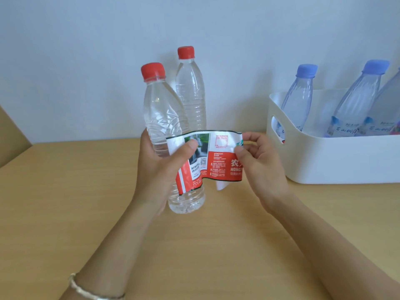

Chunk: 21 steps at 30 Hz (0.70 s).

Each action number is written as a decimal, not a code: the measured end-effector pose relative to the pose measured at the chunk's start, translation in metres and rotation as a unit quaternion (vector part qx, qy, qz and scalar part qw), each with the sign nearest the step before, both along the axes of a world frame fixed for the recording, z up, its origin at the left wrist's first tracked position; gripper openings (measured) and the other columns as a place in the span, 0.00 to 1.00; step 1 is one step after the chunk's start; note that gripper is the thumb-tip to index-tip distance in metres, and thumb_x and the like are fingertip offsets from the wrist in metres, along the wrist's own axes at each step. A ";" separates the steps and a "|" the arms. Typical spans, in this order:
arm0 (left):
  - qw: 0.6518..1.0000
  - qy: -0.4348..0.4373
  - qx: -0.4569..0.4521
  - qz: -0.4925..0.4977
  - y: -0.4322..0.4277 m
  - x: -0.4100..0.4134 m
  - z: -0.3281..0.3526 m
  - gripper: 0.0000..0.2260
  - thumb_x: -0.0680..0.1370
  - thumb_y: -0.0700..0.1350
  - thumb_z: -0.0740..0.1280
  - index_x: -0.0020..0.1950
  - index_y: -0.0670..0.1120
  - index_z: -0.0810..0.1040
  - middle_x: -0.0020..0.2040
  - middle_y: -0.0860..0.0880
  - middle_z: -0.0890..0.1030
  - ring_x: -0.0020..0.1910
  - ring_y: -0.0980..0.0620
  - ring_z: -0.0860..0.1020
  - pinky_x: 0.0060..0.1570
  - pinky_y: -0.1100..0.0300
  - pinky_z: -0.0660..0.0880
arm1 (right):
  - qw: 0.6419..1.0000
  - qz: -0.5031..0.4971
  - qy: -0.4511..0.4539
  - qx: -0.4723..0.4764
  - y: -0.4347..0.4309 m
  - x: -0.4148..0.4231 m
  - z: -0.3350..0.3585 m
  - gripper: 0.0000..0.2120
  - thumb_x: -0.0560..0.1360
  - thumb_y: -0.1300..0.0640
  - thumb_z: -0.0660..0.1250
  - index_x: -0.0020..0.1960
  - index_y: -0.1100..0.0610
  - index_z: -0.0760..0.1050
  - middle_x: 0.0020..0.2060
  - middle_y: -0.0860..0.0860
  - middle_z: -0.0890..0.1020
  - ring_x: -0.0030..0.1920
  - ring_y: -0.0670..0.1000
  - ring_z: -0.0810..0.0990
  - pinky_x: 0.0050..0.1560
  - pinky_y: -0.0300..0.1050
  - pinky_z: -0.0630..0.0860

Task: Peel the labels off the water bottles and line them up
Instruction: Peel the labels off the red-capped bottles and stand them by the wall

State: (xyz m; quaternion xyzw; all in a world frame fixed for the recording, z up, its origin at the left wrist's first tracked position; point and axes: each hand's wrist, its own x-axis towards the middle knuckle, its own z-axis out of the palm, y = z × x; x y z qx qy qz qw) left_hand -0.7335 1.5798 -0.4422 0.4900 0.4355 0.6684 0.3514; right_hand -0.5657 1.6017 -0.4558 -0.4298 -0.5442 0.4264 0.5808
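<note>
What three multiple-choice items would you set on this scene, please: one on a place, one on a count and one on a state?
1. Where are the blue-capped bottles?
A) in the white bin
B) in a cardboard box
C) stacked on a shelf

2. How many red-capped bottles show?
A) one
B) two
C) four

3. How is the label on the held bottle?
A) wrapped fully round it
B) partly peeled, part of it on the bottle
C) off and crumpled into a ball

Key:
1 A: they stand inside the bin at the right.
2 B: the left hand grips one, and a bare bottle stands behind it.
3 B: the right hand pinches the free end while the left thumb presses the rest against the bottle.
</note>
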 end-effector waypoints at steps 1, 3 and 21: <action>1.000 0.016 0.003 0.000 0.000 0.000 0.000 0.22 0.66 0.44 0.74 0.58 0.52 0.73 0.46 0.57 0.84 0.46 0.58 0.84 0.40 0.65 0.78 | 1.000 0.009 -0.003 -0.005 -0.001 -0.001 -0.001 0.11 0.80 0.65 0.60 0.47 0.48 0.71 0.36 0.47 0.81 0.32 0.38 0.78 0.34 0.31 0.74; 0.999 0.045 0.008 -0.009 -0.002 0.001 0.000 0.23 0.66 0.45 0.74 0.58 0.53 0.73 0.46 0.58 0.84 0.46 0.59 0.84 0.40 0.66 0.77 | 1.000 0.023 -0.007 -0.011 -0.003 -0.005 -0.001 0.10 0.80 0.65 0.60 0.47 0.51 0.73 0.37 0.46 0.82 0.33 0.37 0.79 0.36 0.31 0.75; 0.989 0.104 0.021 -0.101 -0.007 -0.001 0.000 0.29 0.64 0.49 0.72 0.64 0.47 0.71 0.53 0.53 0.83 0.53 0.55 0.82 0.49 0.62 0.77 | 0.998 -0.027 -0.025 -0.050 0.000 0.000 0.002 0.09 0.80 0.60 0.60 0.46 0.54 0.78 0.34 0.47 0.82 0.31 0.40 0.80 0.33 0.33 0.75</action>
